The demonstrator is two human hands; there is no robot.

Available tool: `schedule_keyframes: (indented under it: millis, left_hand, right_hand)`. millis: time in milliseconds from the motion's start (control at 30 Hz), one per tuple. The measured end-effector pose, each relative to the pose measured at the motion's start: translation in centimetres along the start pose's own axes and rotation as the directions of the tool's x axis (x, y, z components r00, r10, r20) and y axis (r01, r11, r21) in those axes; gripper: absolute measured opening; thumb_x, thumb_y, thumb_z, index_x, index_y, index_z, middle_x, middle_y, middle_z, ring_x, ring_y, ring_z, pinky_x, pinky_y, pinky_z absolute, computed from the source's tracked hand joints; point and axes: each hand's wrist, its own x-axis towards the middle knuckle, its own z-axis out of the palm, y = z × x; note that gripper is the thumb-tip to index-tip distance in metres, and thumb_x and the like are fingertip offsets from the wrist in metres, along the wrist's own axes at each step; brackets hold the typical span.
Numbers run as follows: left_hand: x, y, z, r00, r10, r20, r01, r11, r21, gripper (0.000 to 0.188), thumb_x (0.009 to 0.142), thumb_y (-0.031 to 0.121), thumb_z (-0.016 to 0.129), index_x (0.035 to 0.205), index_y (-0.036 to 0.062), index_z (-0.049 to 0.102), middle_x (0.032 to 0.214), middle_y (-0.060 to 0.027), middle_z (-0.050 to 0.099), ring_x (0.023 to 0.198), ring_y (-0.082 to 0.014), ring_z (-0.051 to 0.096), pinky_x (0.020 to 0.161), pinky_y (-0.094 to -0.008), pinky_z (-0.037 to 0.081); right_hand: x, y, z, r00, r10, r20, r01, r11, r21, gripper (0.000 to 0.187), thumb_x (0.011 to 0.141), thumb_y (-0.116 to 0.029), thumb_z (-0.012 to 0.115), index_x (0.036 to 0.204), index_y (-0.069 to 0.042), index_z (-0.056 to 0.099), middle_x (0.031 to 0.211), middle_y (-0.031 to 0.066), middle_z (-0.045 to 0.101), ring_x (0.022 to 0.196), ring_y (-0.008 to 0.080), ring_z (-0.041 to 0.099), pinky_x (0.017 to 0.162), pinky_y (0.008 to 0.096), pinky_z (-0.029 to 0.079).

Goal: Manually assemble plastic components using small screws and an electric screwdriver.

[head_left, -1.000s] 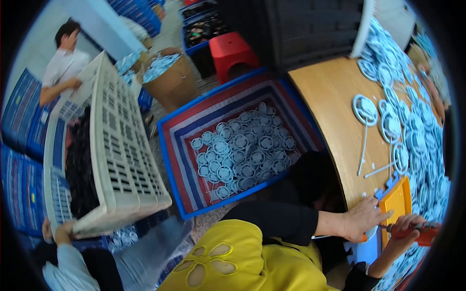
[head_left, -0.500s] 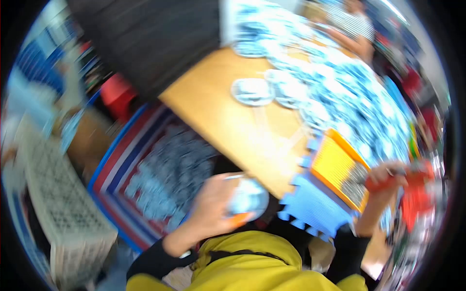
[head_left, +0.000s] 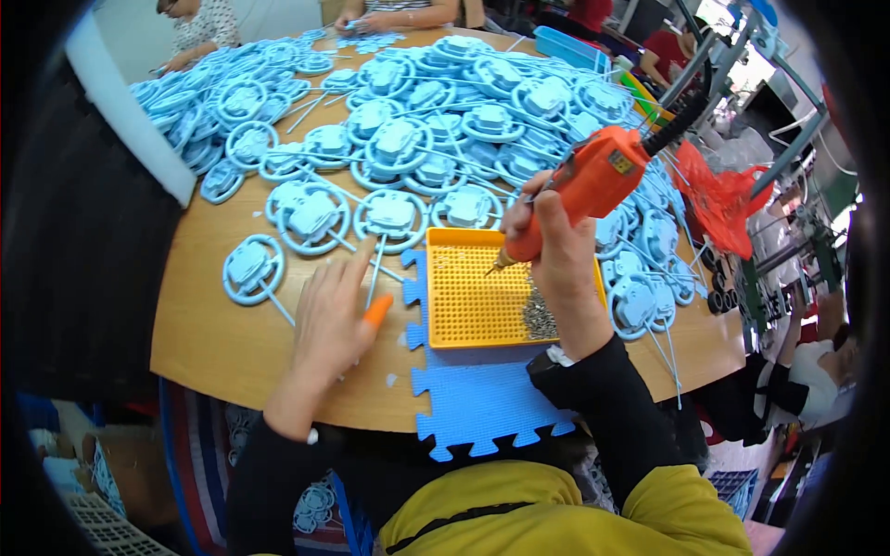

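orange driver (head_left: 593, 185) sits in your right hand (head_left: 567, 259), fingers wrapped round its body, tip hanging over the yellow tray (head_left: 464, 306) just right of the frame's centre. screws (head_left: 540, 315) lie heaped in that tray's right end; whether one is on the tip is too small to tell. your left hand (head_left: 326, 320), left of centre, grips nothing that shows: its fingers are spread, the index close to the stem of a blue part (head_left: 391, 215); i cannot tell if they touch. judging by the heap (head_left: 436, 111) across the top of the frame, plenty is left for you to handle. more parts (head_left: 315, 505) lie in the bin (head_left: 350, 514) at lower left, perhaps your finished ones, though nothing shows which have screws in them.
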Motion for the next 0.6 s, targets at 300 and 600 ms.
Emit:
schedule_keyframes:
  millis: [300,600]
  left_hand:
    - [4.8,-1.2,2.0,0.978,-0.135,0.159,0.108,0.98,0.17,0.066,0.08,0.0,0.058,0.142,0.0086,0.038,0.081,-0.0185,0.063,0.076,-0.0362,0.06,0.068,-0.0471,0.045]
    - [-8.3,1.3,-6.2,0.993,0.071,-0.096,-0.097,0.946,-0.31,0.058,0.072,-0.01,0.064,0.127,0.0034,0.052,0.077,-0.0099,0.057,0.069,-0.0234,0.057,0.063,-0.0347,0.047]
  right_hand:
    - [1.4,1.6,0.9,0.996,-0.06,-0.063,0.061,0.998,0.009,0.042,0.084,-0.038,0.072,0.101,-0.007,0.049,0.073,0.004,0.056,0.067,0.0171,0.058,0.07,0.0354,0.05]
    - [1.6,2.8,0.6,0.998,-0.049,-0.034,0.049,0.999,0.001,0.042,0.084,-0.036,0.073,0.101,-0.005,0.049,0.073,0.0052,0.058,0.066,0.0177,0.059,0.066,0.0331,0.05]
